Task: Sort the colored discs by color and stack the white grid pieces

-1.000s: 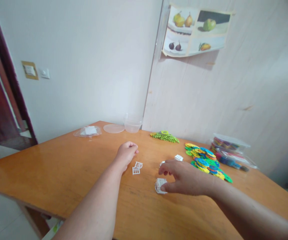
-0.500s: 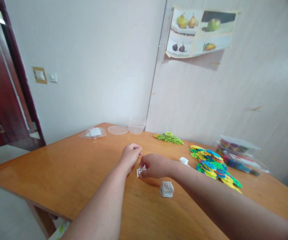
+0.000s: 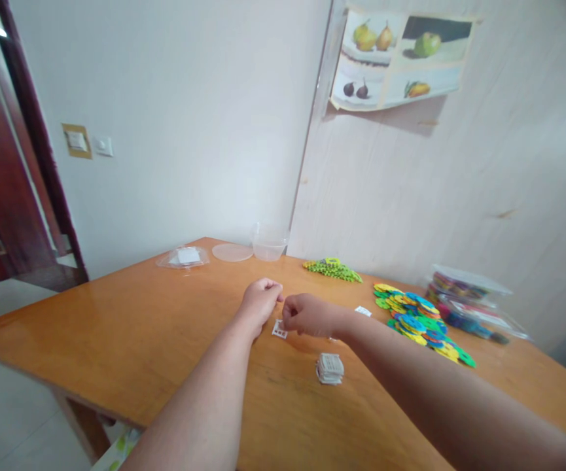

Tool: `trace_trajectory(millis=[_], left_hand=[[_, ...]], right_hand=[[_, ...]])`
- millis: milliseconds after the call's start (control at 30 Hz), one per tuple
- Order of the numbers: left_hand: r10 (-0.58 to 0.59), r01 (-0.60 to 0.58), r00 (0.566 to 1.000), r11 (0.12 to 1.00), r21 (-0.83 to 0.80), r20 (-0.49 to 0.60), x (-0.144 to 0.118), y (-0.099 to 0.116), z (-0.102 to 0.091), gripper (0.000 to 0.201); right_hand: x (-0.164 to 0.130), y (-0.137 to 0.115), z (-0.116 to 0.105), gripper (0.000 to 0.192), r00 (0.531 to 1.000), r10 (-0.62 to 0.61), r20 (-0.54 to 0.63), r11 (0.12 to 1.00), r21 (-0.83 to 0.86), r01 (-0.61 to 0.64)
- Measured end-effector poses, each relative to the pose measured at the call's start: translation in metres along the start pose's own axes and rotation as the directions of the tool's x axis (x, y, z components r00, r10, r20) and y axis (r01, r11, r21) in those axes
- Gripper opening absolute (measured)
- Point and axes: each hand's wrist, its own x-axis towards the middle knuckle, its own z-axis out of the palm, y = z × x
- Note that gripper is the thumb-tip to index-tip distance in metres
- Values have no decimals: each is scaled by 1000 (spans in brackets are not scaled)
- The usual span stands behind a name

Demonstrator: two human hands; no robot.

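Over the middle of the table, my left hand (image 3: 262, 302) is closed, its thumb and fingers drawn together; whatever they may hold is hidden. My right hand (image 3: 309, 314) is also closed, fingers curled down, just right of the left one, and its grip cannot be made out. A small white lattice piece (image 3: 279, 329) lies below and between the hands, close to the right fingertips. Nearer to me stands a neat stack of white lattice pieces (image 3: 330, 369). Beyond my right wrist is another white lattice piece (image 3: 362, 311), and a white bit peeks out under that wrist.
Colourful notched discs (image 3: 420, 320) are heaped on the right, by clear packages (image 3: 469, 304). Behind them lies a green pile (image 3: 332, 269) of small pieces. A clear tub (image 3: 269, 243), a round lid (image 3: 232, 252) and a clear package (image 3: 183, 257) sit along the table's back.
My right hand has lifted slightly and its fingers have curled closer together. The lattice piece by its fingertips now shows as a flat grid. My left hand has barely moved; the view shifted a little.
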Motion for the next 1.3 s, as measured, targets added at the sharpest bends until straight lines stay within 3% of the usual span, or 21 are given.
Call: trace_trajectory(millis=[133, 267, 333, 400, 467, 533, 600, 800, 1067, 1300], left_hand=[[-19, 29, 991, 997, -77, 132, -7, 10, 1, 34], [23, 40, 934, 985, -168, 356, -14, 16, 3, 35], [30, 54, 920, 978, -203, 391, -15, 17, 4, 32], [18, 73, 923, 973, -221, 383, -16, 17, 4, 29], [6, 88, 926, 969, -232, 378, -17, 17, 5, 27], [2, 99, 920, 966, -237, 393, -17, 17, 5, 27], [-1, 109, 910, 965, -237, 414, -18, 18, 5, 31], [-25, 132, 886, 971, -201, 462, -21, 21, 3, 45], [-24, 57, 940, 994, -89, 340, -15, 18, 0, 37], [-33, 49, 957, 998, -45, 289, -15, 17, 1, 34]], right_hand=[[-4, 13, -20, 12, 983, 94, -161, 958, 283, -45], [-10, 20, -32, 17, 970, 112, -215, 933, 358, -28], [-15, 20, -33, 15, 970, 109, -219, 933, 360, -23], [-20, 20, -33, 15, 959, 69, -276, 962, 271, 9], [-25, 18, -33, 28, 942, -64, -331, 993, 77, 95], [-31, 17, -36, 32, 925, -215, -313, 975, -130, 182], [-36, 16, -40, 27, 924, -281, -260, 941, -262, 212], [-49, 21, -59, 25, 952, -244, -184, 925, -340, 171], [-87, 75, -97, 29, 977, -102, -187, 941, -337, 34], [-104, 103, -102, 28, 991, -19, -134, 920, -391, -35]])
